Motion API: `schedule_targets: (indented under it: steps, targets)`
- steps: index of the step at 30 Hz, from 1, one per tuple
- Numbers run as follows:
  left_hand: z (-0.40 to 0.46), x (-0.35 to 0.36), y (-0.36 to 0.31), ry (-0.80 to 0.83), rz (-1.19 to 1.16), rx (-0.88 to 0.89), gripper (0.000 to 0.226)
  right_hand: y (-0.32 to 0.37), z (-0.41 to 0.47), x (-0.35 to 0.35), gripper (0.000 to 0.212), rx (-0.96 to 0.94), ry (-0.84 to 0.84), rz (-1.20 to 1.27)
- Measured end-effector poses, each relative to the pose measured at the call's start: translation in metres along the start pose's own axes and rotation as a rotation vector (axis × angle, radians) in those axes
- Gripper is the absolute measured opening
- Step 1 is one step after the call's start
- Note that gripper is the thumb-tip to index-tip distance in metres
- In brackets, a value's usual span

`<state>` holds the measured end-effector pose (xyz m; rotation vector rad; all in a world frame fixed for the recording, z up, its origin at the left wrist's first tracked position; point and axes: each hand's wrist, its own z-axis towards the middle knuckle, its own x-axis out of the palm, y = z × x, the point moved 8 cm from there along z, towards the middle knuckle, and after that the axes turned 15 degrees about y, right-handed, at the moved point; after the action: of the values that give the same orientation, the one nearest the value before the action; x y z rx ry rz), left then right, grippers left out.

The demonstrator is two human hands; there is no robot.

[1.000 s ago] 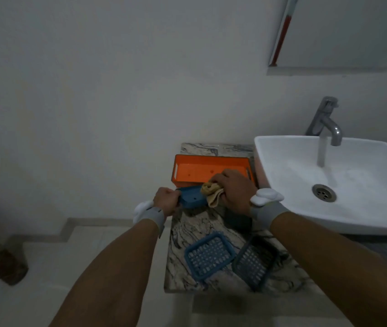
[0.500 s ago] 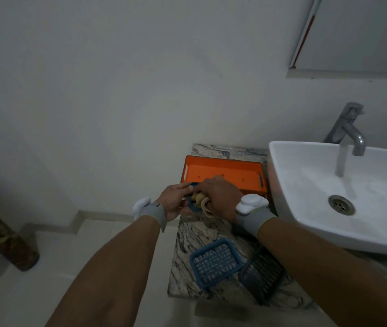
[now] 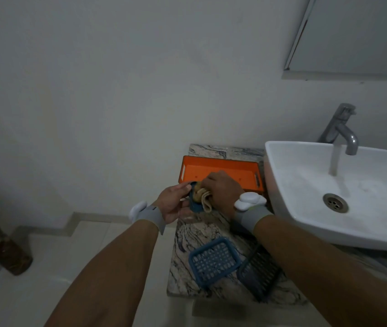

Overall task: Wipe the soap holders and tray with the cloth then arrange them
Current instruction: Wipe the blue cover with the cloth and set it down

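Observation:
My left hand (image 3: 172,202) grips a dark blue soap holder (image 3: 194,206), tipped on its side above the marble counter's left edge. My right hand (image 3: 223,191) presses a crumpled tan cloth (image 3: 203,197) into that holder. Just behind my hands lies the orange tray (image 3: 223,167), flat on the counter by the wall. Two more holders rest near the counter's front: a blue slotted one (image 3: 213,263) and a darker one (image 3: 258,274), partly hidden under my right forearm.
The marble counter (image 3: 197,232) is narrow, with a drop to the tiled floor (image 3: 46,267) on its left. A white basin (image 3: 341,192) stands at the right, and water runs from its metal tap (image 3: 340,128). A mirror (image 3: 357,36) hangs above.
The blue holder in my left hand has been turned from lying flat to standing on its side. The cloth has moved into its hollow. The view shifted left and down.

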<state>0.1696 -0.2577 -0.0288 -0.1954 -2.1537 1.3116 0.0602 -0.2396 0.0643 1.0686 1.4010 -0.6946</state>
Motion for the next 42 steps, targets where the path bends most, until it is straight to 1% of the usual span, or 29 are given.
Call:
schedule_targets:
  steps: [4, 5, 7, 9, 11, 13, 15, 16, 20, 22, 24, 26, 29, 31, 34, 37, 40, 42]
  targets:
    - [-0.007, -0.007, -0.003, -0.032, -0.038, 0.023, 0.038, -0.031, -0.006, -0.006, 0.030, 0.160, -0.104, 0.042]
    - [-0.008, -0.006, -0.004, -0.029, -0.042, 0.025, 0.036, -0.025, -0.006, -0.007, 0.028, 0.150, -0.126, 0.084]
    - [-0.009, -0.001, -0.004, -0.009, -0.034, 0.014, 0.032, -0.003, -0.005, -0.009, 0.023, 0.069, -0.179, 0.163]
    - [-0.009, 0.002, -0.004, 0.005, -0.025, 0.005, 0.032, 0.014, -0.002, -0.012, 0.020, 0.035, -0.208, 0.195]
    - [-0.010, 0.000, -0.004, -0.012, -0.030, 0.018, 0.036, 0.017, -0.001, -0.011, 0.021, 0.045, -0.142, 0.251]
    - [-0.013, -0.009, -0.004, -0.052, -0.038, 0.030, 0.037, 0.017, 0.000, -0.002, 0.027, 0.003, 0.007, 0.253]
    - [-0.017, -0.018, -0.007, -0.090, -0.060, 0.045, 0.033, 0.014, -0.001, 0.004, 0.033, -0.009, 0.119, 0.138]
    - [-0.017, -0.021, -0.008, -0.104, -0.069, 0.056, 0.031, 0.008, -0.002, 0.003, 0.033, 0.021, 0.138, 0.072]
    - [-0.019, -0.020, -0.018, -0.130, -0.089, 0.090, 0.027, -0.017, -0.002, -0.009, 0.027, 0.196, 0.107, -0.102]
    - [-0.018, -0.013, -0.019, -0.127, -0.081, 0.091, 0.029, -0.020, -0.002, -0.011, 0.023, 0.267, 0.062, -0.111]
    - [-0.016, -0.005, -0.015, -0.110, -0.062, 0.074, 0.032, -0.020, 0.000, -0.012, 0.020, 0.320, 0.009, -0.063]
    - [-0.014, 0.002, -0.010, -0.083, -0.048, 0.054, 0.035, -0.014, 0.001, -0.013, 0.019, 0.309, -0.017, 0.008]
    - [-0.011, 0.006, -0.001, -0.075, -0.042, 0.020, 0.035, 0.000, 0.005, -0.002, 0.025, 0.183, 0.034, 0.120]
    - [-0.011, 0.004, 0.004, -0.075, -0.031, 0.004, 0.036, 0.004, 0.004, 0.006, 0.025, 0.130, 0.075, 0.132]
    - [-0.009, -0.001, 0.012, -0.067, -0.043, -0.015, 0.033, -0.021, -0.001, 0.011, 0.021, 0.215, 0.113, 0.004]
    - [-0.008, 0.000, 0.021, -0.069, -0.053, -0.034, 0.033, -0.046, -0.008, 0.012, 0.018, 0.303, 0.130, -0.013]
    - [-0.008, -0.002, 0.030, -0.119, -0.054, -0.051, 0.031, -0.051, -0.010, 0.013, 0.019, 0.268, 0.166, 0.028]
    - [-0.009, -0.007, 0.036, -0.190, -0.081, -0.063, 0.028, -0.056, -0.013, 0.004, 0.019, 0.262, 0.120, 0.074]
